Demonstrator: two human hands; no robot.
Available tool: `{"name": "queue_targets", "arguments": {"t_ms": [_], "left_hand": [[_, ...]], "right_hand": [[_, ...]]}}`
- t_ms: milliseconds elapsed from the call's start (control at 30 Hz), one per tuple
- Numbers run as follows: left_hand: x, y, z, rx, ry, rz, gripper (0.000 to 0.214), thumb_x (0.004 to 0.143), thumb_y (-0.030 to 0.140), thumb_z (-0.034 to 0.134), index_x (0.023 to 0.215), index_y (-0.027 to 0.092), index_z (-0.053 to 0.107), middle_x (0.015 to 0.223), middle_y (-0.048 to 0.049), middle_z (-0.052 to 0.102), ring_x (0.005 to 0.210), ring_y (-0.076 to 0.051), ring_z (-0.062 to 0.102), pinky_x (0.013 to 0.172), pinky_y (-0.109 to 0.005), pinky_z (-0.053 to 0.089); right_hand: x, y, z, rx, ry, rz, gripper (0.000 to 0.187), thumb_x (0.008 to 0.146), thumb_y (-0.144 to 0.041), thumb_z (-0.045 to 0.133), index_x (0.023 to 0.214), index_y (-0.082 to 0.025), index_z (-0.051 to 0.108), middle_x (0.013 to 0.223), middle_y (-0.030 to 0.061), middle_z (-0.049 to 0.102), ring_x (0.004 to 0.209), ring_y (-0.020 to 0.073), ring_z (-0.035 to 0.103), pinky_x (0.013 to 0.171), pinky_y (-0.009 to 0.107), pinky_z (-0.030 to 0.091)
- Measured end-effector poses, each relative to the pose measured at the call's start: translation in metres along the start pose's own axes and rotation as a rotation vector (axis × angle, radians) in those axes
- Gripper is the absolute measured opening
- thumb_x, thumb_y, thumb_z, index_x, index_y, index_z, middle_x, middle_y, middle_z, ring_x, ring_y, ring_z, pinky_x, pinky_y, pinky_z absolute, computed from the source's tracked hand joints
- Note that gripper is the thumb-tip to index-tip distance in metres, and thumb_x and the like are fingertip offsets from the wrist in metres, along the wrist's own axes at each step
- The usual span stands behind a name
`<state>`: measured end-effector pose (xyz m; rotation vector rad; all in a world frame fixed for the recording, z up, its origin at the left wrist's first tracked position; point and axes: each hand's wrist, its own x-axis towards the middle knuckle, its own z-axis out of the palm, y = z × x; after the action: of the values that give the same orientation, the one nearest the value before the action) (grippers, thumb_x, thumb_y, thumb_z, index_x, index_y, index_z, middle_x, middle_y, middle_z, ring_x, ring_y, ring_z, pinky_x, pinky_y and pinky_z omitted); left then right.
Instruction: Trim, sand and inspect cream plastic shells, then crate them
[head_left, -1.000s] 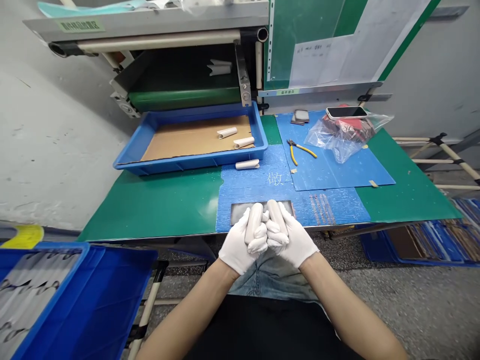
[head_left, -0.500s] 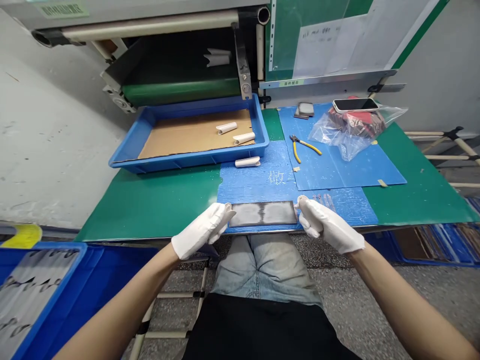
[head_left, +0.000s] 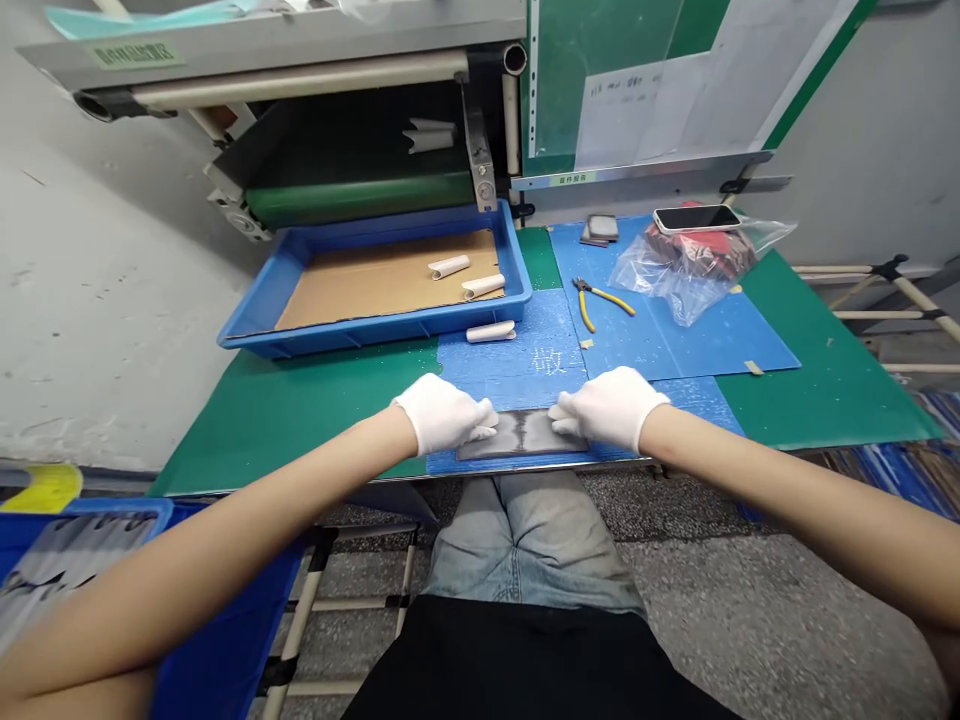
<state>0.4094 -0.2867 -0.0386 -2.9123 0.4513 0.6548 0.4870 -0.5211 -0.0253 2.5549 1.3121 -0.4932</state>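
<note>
A flat dark rectangular strip, its two halves whitened as if by dust, lies at the front edge of the table. My left hand, in a white glove, is closed over the strip's left half. Over the right half, my white-gloved right hand is closed too. A small pale edge shows at the fingertips of each hand; whether it is a held piece or glove cannot be made out. Beyond the hands lies a white curved shell piece, in front of a blue tray.
The tray holds cardboard and two similar white pieces. Above it is a green conveyor belt with more pieces. Yellow-handled pliers, small dark blocks, a plastic bag and a phone lie at the right.
Both hands have moved inward from the strip's ends to over its surface, knuckles now turned up and fingers closed. The view has tilted slightly.
</note>
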Motion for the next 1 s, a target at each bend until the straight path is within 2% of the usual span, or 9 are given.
{"name": "queue_targets", "arguments": {"t_ms": [167, 300, 400, 500, 633, 733, 867, 933, 1000], "left_hand": [[-0.012, 0.005, -0.008, 0.009, -0.025, 0.013, 0.047, 0.104, 0.061, 0.044, 0.117, 0.024, 0.07, 0.095, -0.0141, 0.077, 0.09, -0.031, 0.073, 0.084, -0.04, 0.046], [-0.017, 0.012, -0.009, 0.029, -0.037, 0.006, 0.049, 0.105, 0.06, 0.042, 0.115, 0.022, 0.072, 0.089, -0.0145, 0.077, 0.086, -0.031, 0.074, 0.083, -0.041, 0.047], [-0.018, 0.017, -0.008, 0.034, -0.026, 0.03, 0.051, 0.103, 0.063, 0.043, 0.122, 0.024, 0.07, 0.094, -0.0169, 0.078, 0.083, -0.034, 0.075, 0.079, -0.042, 0.05], [-0.019, 0.019, -0.006, 0.098, -0.027, 0.062, 0.048, 0.105, 0.06, 0.041, 0.115, 0.024, 0.071, 0.087, -0.0156, 0.078, 0.075, -0.032, 0.075, 0.072, -0.039, 0.05], [-0.022, 0.019, -0.003, 0.16, 0.032, 0.122, 0.05, 0.106, 0.061, 0.037, 0.125, 0.025, 0.067, 0.087, -0.0146, 0.078, 0.071, -0.032, 0.075, 0.064, -0.035, 0.049], [-0.026, 0.019, -0.002, 0.172, 0.014, 0.105, 0.047, 0.106, 0.059, 0.039, 0.118, 0.026, 0.069, 0.079, -0.013, 0.077, 0.067, -0.031, 0.074, 0.062, -0.034, 0.048], [-0.031, 0.019, -0.001, 0.148, 0.051, 0.124, 0.042, 0.105, 0.056, 0.043, 0.117, 0.025, 0.069, 0.082, -0.0135, 0.077, 0.067, -0.03, 0.073, 0.063, -0.033, 0.048], [-0.031, 0.02, 0.0, 0.135, 0.051, 0.125, 0.042, 0.105, 0.056, 0.043, 0.11, 0.025, 0.071, 0.08, -0.013, 0.077, 0.065, -0.028, 0.072, 0.063, -0.033, 0.047], [-0.029, 0.02, 0.002, 0.139, 0.081, 0.109, 0.043, 0.106, 0.057, 0.043, 0.112, 0.024, 0.071, 0.08, -0.0136, 0.077, 0.064, -0.028, 0.072, 0.063, -0.033, 0.048]], "right_hand": [[-0.005, -0.007, -0.013, -0.026, -0.031, -0.017, 0.041, 0.104, -0.045, 0.048, 0.121, -0.019, 0.075, 0.104, 0.0191, 0.079, 0.102, 0.037, 0.074, 0.081, 0.044, 0.048], [-0.006, -0.018, -0.016, -0.037, -0.048, -0.009, 0.041, 0.104, -0.045, 0.049, 0.115, -0.018, 0.078, 0.104, 0.021, 0.079, 0.102, 0.0367, 0.074, 0.082, 0.044, 0.048], [-0.008, -0.024, -0.016, -0.038, -0.04, -0.072, 0.041, 0.105, -0.043, 0.047, 0.12, -0.019, 0.076, 0.106, 0.0187, 0.079, 0.101, 0.0347, 0.075, 0.08, 0.042, 0.049], [-0.012, -0.024, -0.015, -0.062, -0.042, -0.051, 0.04, 0.103, -0.043, 0.051, 0.11, -0.015, 0.078, 0.102, 0.0214, 0.079, 0.099, 0.0384, 0.076, 0.076, 0.043, 0.049], [-0.016, -0.024, -0.014, -0.064, -0.035, -0.084, 0.039, 0.104, -0.044, 0.049, 0.12, -0.02, 0.076, 0.104, 0.0185, 0.08, 0.099, 0.0365, 0.077, 0.075, 0.042, 0.05], [-0.018, -0.026, -0.013, -0.068, -0.033, -0.07, 0.039, 0.104, -0.043, 0.05, 0.115, -0.018, 0.078, 0.102, 0.0196, 0.08, 0.098, 0.0371, 0.077, 0.074, 0.042, 0.05], [-0.02, -0.03, -0.014, -0.059, -0.022, -0.105, 0.037, 0.105, -0.042, 0.049, 0.117, -0.02, 0.077, 0.106, 0.0177, 0.08, 0.101, 0.0345, 0.077, 0.075, 0.04, 0.05], [-0.019, -0.032, -0.014, -0.065, -0.024, -0.093, 0.037, 0.103, -0.041, 0.051, 0.113, -0.018, 0.078, 0.103, 0.0195, 0.08, 0.1, 0.0356, 0.077, 0.075, 0.041, 0.05], [-0.017, -0.034, -0.014, -0.067, -0.015, -0.088, 0.038, 0.104, -0.042, 0.051, 0.114, -0.017, 0.078, 0.103, 0.02, 0.08, 0.101, 0.036, 0.077, 0.076, 0.041, 0.05]]}}
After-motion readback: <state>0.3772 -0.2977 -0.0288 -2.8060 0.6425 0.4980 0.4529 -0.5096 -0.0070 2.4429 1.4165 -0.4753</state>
